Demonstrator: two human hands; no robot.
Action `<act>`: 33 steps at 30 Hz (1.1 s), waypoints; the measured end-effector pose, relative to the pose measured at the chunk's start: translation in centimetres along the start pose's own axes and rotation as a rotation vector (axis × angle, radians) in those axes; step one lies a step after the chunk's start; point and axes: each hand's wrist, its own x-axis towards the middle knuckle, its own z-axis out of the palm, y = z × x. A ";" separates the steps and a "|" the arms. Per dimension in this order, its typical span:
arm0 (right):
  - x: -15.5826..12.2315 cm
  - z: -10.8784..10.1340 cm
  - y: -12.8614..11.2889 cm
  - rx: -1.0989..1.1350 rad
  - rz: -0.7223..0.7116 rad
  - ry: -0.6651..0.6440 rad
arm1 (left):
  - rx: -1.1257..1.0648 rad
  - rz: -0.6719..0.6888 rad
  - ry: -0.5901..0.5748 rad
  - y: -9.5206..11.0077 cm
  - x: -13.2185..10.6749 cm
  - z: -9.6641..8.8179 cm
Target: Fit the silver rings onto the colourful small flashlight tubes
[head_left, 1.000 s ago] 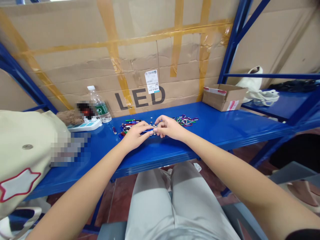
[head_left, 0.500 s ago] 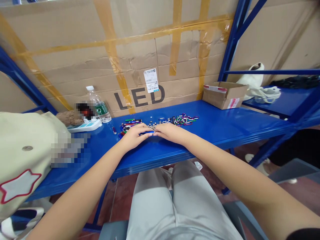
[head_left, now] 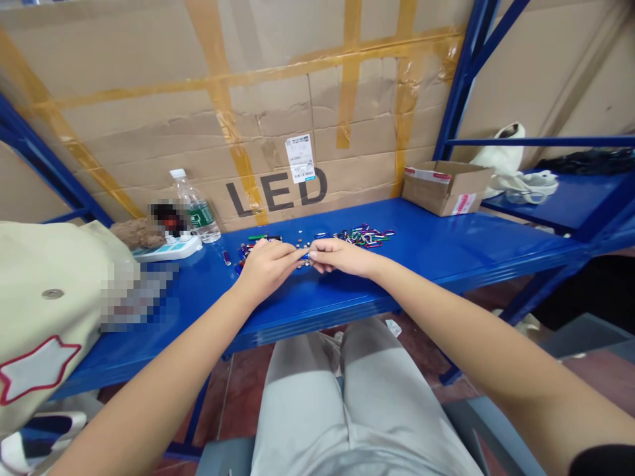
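My left hand is closed on a small blue tube, most of it hidden by the fingers. My right hand pinches at the tube's right end with curled fingers; whether it grips the tube itself or a tiny part at its tip is too small to tell. The two hands meet just above the blue table. Small silvery round pieces lie around the fingertips. Behind my left hand is a pile of coloured metal tubes, partly covered. Coloured carabiners lie heaped behind my right hand.
A clear water bottle and a white power strip stand at the back left, near a cream bag. An open cardboard box sits at the back right. A large taped cardboard panel closes off the rear.
My right hand's fingers have curled into a tighter pinch at the tube's end. My left hand has shifted slightly, with its fingers now reaching further over the tube.
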 end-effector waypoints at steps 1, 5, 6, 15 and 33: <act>0.1 -0.1 0.0 0.041 0.006 -0.007 | 0.027 0.012 0.007 0.1 0.1 -0.1; 0.5 0.0 0.4 0.027 0.005 0.018 | 0.054 -0.003 -0.004 0.0 0.2 0.1; 0.6 0.0 0.6 -0.023 -0.009 0.041 | 0.044 -0.020 -0.016 -0.1 0.2 0.2; -0.1 0.4 -0.3 -1.035 -0.124 0.170 | -0.310 -0.217 -0.062 -0.6 0.2 0.6; 0.0 0.7 0.0 -1.131 -0.199 0.060 | -0.379 -0.109 -0.204 -1.0 -0.2 0.6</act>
